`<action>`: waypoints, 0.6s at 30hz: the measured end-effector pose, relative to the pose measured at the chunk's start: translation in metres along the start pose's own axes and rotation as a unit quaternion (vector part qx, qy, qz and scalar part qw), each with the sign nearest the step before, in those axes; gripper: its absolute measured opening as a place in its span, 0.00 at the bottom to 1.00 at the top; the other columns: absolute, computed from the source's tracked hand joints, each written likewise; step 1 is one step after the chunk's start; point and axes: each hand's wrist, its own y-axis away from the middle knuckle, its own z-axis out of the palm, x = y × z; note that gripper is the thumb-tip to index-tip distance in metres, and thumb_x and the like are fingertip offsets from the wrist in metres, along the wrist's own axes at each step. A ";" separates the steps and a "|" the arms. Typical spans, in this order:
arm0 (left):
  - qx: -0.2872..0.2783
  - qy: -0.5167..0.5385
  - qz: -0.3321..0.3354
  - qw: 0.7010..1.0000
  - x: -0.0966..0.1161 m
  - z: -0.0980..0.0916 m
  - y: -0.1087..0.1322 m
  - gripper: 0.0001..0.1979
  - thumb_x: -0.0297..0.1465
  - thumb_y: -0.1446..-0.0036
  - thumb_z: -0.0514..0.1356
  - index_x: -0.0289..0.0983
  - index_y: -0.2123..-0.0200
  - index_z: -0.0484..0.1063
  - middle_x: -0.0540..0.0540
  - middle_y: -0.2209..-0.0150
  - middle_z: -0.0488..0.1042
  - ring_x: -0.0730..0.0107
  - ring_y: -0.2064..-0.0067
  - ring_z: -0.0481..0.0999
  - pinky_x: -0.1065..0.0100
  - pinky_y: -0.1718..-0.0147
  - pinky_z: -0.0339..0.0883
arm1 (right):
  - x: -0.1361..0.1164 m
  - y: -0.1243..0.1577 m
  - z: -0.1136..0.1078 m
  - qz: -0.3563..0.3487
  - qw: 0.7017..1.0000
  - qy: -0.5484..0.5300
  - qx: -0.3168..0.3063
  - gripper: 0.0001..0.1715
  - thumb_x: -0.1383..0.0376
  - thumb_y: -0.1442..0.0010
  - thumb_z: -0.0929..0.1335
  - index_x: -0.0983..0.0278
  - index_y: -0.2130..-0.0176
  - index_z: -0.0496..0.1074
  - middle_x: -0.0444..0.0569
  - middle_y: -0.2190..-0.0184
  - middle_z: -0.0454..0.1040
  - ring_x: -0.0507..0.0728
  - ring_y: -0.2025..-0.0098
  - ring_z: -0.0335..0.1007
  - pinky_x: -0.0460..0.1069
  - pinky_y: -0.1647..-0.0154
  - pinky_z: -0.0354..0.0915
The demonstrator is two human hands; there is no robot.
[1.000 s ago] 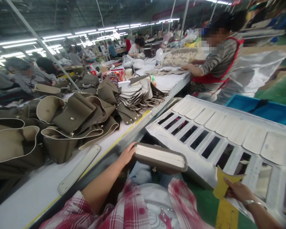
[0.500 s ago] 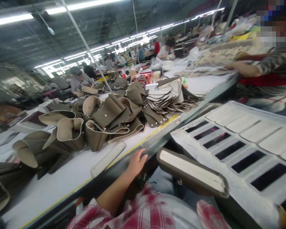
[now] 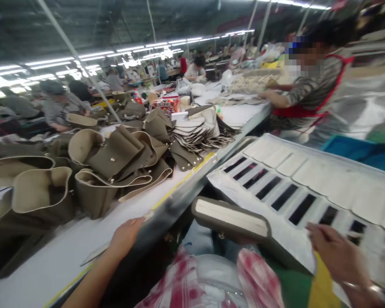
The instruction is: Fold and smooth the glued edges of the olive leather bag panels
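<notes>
My left hand (image 3: 126, 235) is at the near edge of the white table, its fingers closed over a pale strap-like strip (image 3: 96, 256) that it mostly covers. On the right, my right hand (image 3: 336, 252) is over a white slotted board (image 3: 259, 201), fingers bent and pressed together; blur hides whatever is between them. An olive-brown bag part with a pale edge (image 3: 231, 216) rests on my lap between the hands, touched by neither. Curved olive-brown bag pieces (image 3: 115, 154) lie heaped on the table beyond my left hand.
Stacked pale-faced flaps (image 3: 192, 130) lie farther along the table (image 3: 67, 256). Yellow tape (image 3: 179, 182) runs along its edge. A co-worker (image 3: 311, 81) sits at the far right side. A blue bin (image 3: 356, 152) stands behind the slotted board. Yellow material (image 3: 322, 282) hangs below my right hand.
My left hand has moved down onto the strip at the table edge and closed over it. My right hand has come into view over the slotted board. The view has swung right.
</notes>
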 end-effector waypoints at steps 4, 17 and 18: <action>-0.192 0.063 0.114 0.973 0.081 0.003 0.017 0.15 0.37 0.45 0.53 0.53 0.55 0.72 0.53 0.54 0.75 0.58 0.52 0.72 0.66 0.52 0.61 | -0.057 0.045 0.026 -0.188 0.967 -0.054 -0.166 0.17 0.58 0.46 0.67 0.59 0.56 0.68 0.50 0.65 0.73 0.54 0.72 0.68 0.49 0.69 0.65; -0.467 0.103 0.097 0.873 0.185 0.060 -0.045 0.13 0.39 0.56 0.63 0.41 0.66 0.76 0.49 0.67 0.77 0.58 0.63 0.74 0.67 0.63 0.66 | -0.046 0.063 0.013 0.047 0.908 -0.263 -0.323 0.16 0.55 0.40 0.61 0.64 0.70 0.65 0.42 0.76 0.67 0.50 0.78 0.67 0.44 0.78 0.64; -0.476 0.113 0.066 0.870 0.176 0.060 -0.052 0.13 0.39 0.55 0.62 0.40 0.66 0.76 0.49 0.68 0.77 0.58 0.64 0.74 0.66 0.64 0.66 | -0.040 0.057 0.011 0.084 0.897 -0.293 -0.319 0.15 0.54 0.41 0.62 0.64 0.69 0.65 0.42 0.76 0.68 0.50 0.77 0.68 0.44 0.78 0.65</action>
